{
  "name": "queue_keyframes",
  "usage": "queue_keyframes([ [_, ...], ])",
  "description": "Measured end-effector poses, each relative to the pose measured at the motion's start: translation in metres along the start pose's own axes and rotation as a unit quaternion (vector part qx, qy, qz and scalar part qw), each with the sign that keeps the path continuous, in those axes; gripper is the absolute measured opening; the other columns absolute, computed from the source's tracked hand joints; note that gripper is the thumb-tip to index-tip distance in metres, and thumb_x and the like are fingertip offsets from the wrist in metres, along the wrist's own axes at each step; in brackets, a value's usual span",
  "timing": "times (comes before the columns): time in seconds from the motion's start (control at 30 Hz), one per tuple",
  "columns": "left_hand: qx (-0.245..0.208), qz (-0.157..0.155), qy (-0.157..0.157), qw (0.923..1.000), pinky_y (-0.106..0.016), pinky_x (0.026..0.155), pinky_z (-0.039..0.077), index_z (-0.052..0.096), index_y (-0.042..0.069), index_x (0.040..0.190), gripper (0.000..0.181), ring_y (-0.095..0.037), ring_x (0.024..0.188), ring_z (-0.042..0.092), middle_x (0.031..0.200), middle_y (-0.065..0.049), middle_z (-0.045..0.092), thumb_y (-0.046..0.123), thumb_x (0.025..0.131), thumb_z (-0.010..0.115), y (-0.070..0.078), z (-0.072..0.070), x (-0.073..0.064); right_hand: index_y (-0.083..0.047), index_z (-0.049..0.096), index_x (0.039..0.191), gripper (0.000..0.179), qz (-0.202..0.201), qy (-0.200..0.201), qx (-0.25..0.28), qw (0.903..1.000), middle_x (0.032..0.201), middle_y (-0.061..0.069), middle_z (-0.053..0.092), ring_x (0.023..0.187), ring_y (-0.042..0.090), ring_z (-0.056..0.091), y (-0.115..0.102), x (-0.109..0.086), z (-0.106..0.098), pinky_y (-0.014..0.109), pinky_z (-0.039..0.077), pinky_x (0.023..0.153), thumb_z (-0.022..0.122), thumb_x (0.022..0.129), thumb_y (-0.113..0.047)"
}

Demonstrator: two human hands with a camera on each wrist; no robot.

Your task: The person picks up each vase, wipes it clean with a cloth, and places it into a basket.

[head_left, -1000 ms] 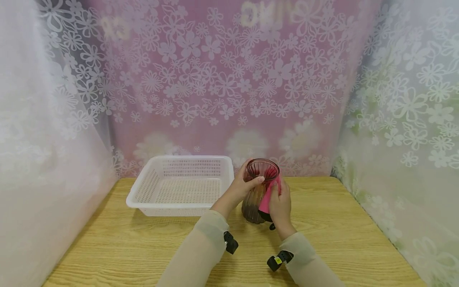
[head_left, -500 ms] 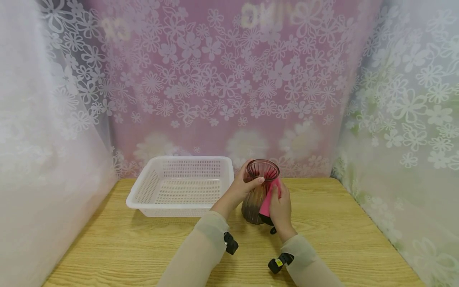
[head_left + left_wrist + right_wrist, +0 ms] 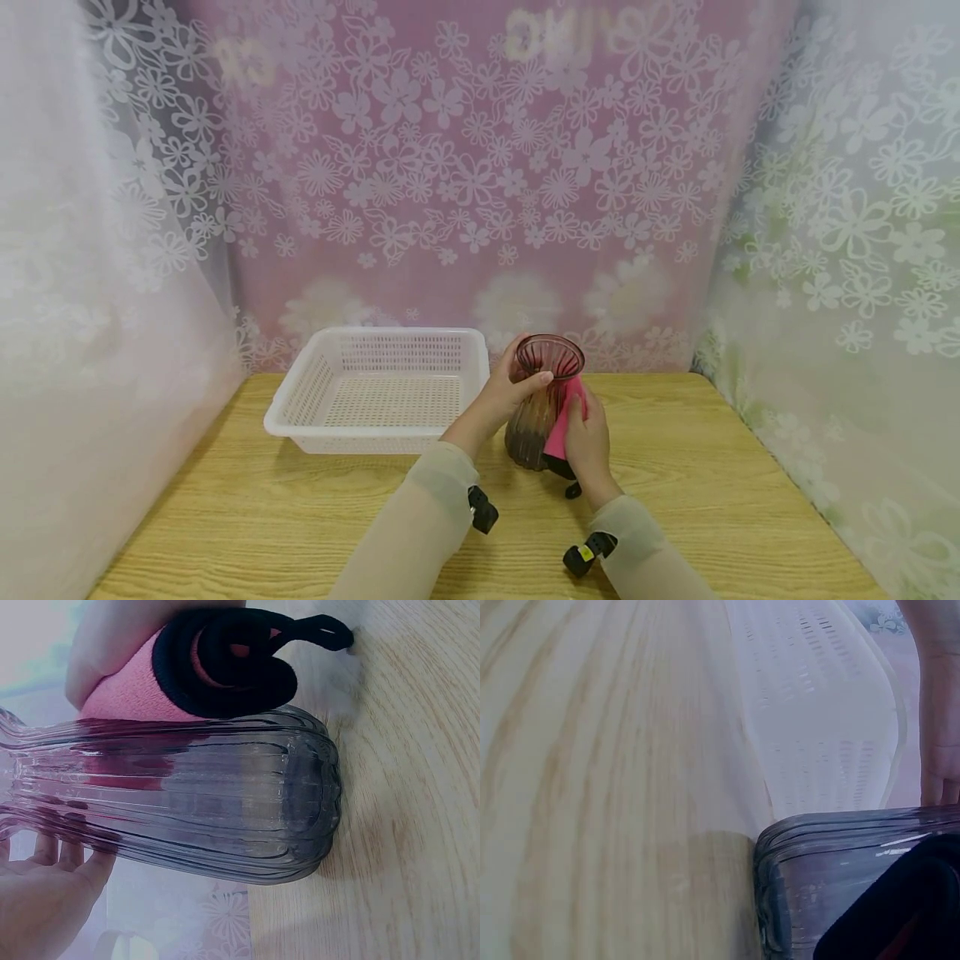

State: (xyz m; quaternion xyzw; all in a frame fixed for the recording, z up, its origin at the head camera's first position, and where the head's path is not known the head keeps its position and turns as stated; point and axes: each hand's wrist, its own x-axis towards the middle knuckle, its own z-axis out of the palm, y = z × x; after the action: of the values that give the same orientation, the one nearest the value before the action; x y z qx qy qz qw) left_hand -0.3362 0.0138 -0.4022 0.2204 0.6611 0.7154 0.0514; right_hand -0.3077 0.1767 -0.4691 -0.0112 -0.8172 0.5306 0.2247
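The left grip (image 3: 510, 390) holds the glass vase (image 3: 531, 427) by its neck over the bench (image 3: 300, 521), beside the basket (image 3: 360, 432), while the right grip (image 3: 589, 437) clasps the pink cloth (image 3: 562, 427) against it, apparently the wiping step, whose next stroke should require even pressure.

Pink curtain (image 3: 465, 158) (white-flowered), wood-grain table (image 3: 285, 525)

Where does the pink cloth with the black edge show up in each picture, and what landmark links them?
Head: the pink cloth is right of centre, below mid-height, between the glass vase and the right hand.
Left wrist: at the top, left of centre, rolled, its black edge showing.
Right wrist: bottom right corner, cut off, mostly black edge visible.
Shared landmark: the glass vase, beside the cloth in all three.
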Motion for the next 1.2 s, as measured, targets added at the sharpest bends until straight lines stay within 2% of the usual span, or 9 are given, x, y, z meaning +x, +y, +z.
queue_keyframes([
  [0.17,0.002,-0.004,0.0,1.0,-0.045,0.107,0.041,0.02,0.031,0.161,0.08,-0.027,0.131,0.05,0.149,-0.015,0.047,0.023,0.097,0.067,0.0,0.001,-0.001,-0.009,0.04,0.154,0.052,0.029,-0.025,-0.008,0.9992,0.149,0.021,0.044,0.133,0.039,0.045,0.007,0.001,-0.001,0.058,0.035,0.108,0.034,0.11,-0.037],
  [0.3,-0.002,-0.008,-0.005,1.0,-0.046,0.109,0.04,0.018,0.03,0.161,0.082,-0.028,0.133,0.049,0.151,-0.016,0.045,0.023,0.097,0.067,0.0,0.0,0.0,-0.009,0.04,0.153,0.054,0.046,-0.044,-0.021,0.9978,0.133,0.022,0.055,0.115,0.037,0.055,0.009,0.003,-0.003,0.053,0.042,0.098,0.031,0.11,-0.039],
  [0.43,-0.006,-0.014,-0.01,0.9998,-0.048,0.109,0.039,0.013,0.028,0.162,0.084,-0.031,0.134,0.047,0.152,-0.019,0.043,0.019,0.097,0.066,0.001,-0.001,0.0,-0.008,0.039,0.154,0.055,0.051,-0.057,-0.031,0.9966,0.12,0.023,0.058,0.101,0.035,0.056,0.012,0.004,-0.004,0.049,0.043,0.09,0.029,0.11,-0.04],
  [0.57,-0.007,-0.014,-0.009,0.9998,-0.047,0.109,0.039,0.014,0.028,0.162,0.083,-0.03,0.133,0.048,0.152,-0.018,0.043,0.018,0.097,0.066,0.002,0.0,-0.001,-0.007,0.038,0.154,0.057,0.059,-0.072,-0.036,0.995,0.136,0.024,0.054,0.12,0.038,0.054,0.016,0.006,-0.005,0.055,0.041,0.101,0.028,0.11,-0.041],
  [0.7,-0.001,-0.007,-0.003,1.0,-0.046,0.109,0.04,0.018,0.03,0.161,0.08,-0.029,0.132,0.049,0.15,-0.016,0.046,0.021,0.097,0.066,0.001,0.0,-0.002,-0.006,0.038,0.154,0.057,0.073,-0.088,-0.041,0.9926,0.148,0.024,0.046,0.135,0.041,0.043,0.019,0.007,-0.006,0.058,0.033,0.11,0.027,0.11,-0.041],
  [0.93,-0.003,-0.006,-0.004,1.0,-0.047,0.11,0.039,0.019,0.031,0.161,0.079,-0.029,0.134,0.048,0.151,-0.015,0.045,0.023,0.098,0.066,-0.001,0.0,-0.001,-0.004,0.043,0.15,0.056,0.089,-0.105,-0.049,0.9892,0.144,0.027,0.049,0.133,0.043,0.045,0.018,0.007,-0.009,0.06,0.034,0.108,0.026,0.11,-0.04],
  [1.2,0.002,-0.01,0.001,0.9999,-0.047,0.109,0.039,0.019,0.033,0.161,0.081,-0.026,0.134,0.048,0.151,-0.012,0.044,0.026,0.096,0.068,0.0,0.0,-0.002,-0.002,0.045,0.148,0.056,0.106,-0.123,-0.057,0.9851,0.146,0.026,0.047,0.135,0.043,0.042,0.023,0.011,-0.009,0.06,0.031,0.111,0.025,0.11,-0.039],
])
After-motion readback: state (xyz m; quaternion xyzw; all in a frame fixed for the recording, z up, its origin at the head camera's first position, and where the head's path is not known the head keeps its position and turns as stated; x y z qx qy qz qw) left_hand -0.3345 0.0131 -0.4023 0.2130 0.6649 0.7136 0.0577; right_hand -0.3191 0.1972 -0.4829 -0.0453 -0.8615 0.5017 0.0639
